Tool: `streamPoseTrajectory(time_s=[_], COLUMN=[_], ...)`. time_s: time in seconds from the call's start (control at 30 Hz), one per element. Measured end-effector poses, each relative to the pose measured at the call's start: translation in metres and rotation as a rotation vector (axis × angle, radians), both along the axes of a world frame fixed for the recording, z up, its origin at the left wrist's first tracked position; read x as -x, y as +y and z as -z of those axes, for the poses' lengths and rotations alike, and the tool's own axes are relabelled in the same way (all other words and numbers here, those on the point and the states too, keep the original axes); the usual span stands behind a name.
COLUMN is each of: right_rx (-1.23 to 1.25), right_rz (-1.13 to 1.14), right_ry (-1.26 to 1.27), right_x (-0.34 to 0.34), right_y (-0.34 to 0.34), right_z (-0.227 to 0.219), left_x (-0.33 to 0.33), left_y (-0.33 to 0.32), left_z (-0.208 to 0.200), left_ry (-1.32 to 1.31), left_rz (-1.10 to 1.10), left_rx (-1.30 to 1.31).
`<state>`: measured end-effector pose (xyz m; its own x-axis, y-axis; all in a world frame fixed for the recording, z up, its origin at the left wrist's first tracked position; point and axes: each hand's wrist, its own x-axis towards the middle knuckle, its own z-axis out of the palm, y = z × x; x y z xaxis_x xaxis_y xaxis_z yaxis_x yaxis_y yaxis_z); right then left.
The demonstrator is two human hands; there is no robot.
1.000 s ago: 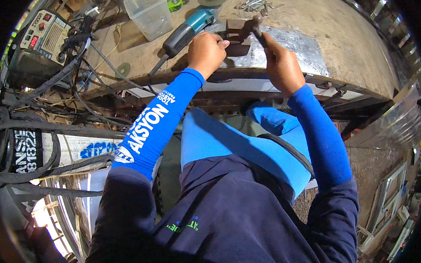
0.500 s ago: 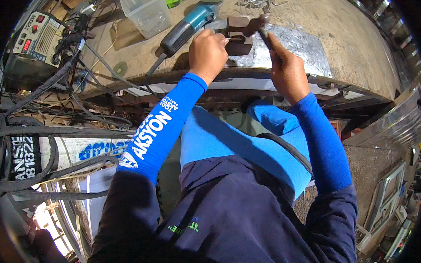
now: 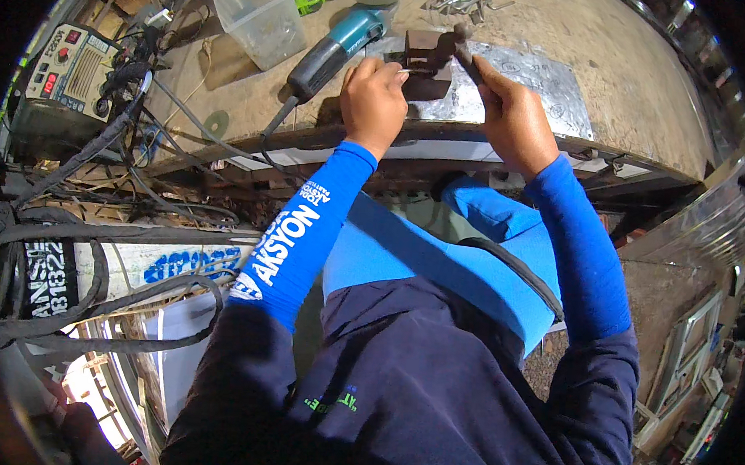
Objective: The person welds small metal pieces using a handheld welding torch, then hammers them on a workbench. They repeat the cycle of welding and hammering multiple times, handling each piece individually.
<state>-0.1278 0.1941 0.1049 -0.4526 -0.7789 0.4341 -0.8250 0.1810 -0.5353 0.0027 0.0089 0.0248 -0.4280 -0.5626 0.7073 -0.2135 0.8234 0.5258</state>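
Plywood-brown and worn, the workbench (image 3: pixel 624 94) spreads across the top of the view, with a boxy welding machine (image 3: pixel 76 64) off to its left. On the bench lies a grey metal sheet (image 3: pixel 557 91); farther left stand a clear plastic bin (image 3: pixel 269 29) and, nearer the work, a teal-and-black angle grinder (image 3: pixel 338 54). The person's right hand (image 3: pixel 520 122) has its fingers wrapped fully around the handle of a hammer (image 3: pixel 467 59), while the left hand (image 3: pixel 374 102) is closed in a pinch, thumb against fingers, just right of the grinder. Between the hands, a rust-brown steel block (image 3: pixel 428 89) rests at the sheet's left part. Beyond it are small bent metal pieces (image 3: pixel 459 3). Smallest is the thin metal rod (image 3: pixel 416 71) in the left pinch, its far end reaching over the block beneath the hammer head; contact there cannot be told. The step in hand appears to be hammering that rod against the block. Another blow would call for a steady pinch, fingertips clear of the head.
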Motion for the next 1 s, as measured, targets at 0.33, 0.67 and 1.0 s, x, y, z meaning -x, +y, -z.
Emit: streamPoseTrajectory(time_s=[0.33,0.67,1.0], right_rx=[-0.071,0.113,-0.416], right_rz=[0.083,0.242,0.547], right_ry=[-0.056,-0.110,0.442], right_x=[-0.006,0.015,0.158], right_y=[0.001,0.017,0.058], right_z=[-0.013,0.003,0.050], left_x=[0.005,-0.010,-0.086], left_y=[0.000,-0.007,0.048], left_z=[0.015,0.007,-0.028], left_ry=[0.092,0.282,0.654], left_rz=[-0.013,0.154,0.954], left_rx=[0.099,-0.271,-0.953])
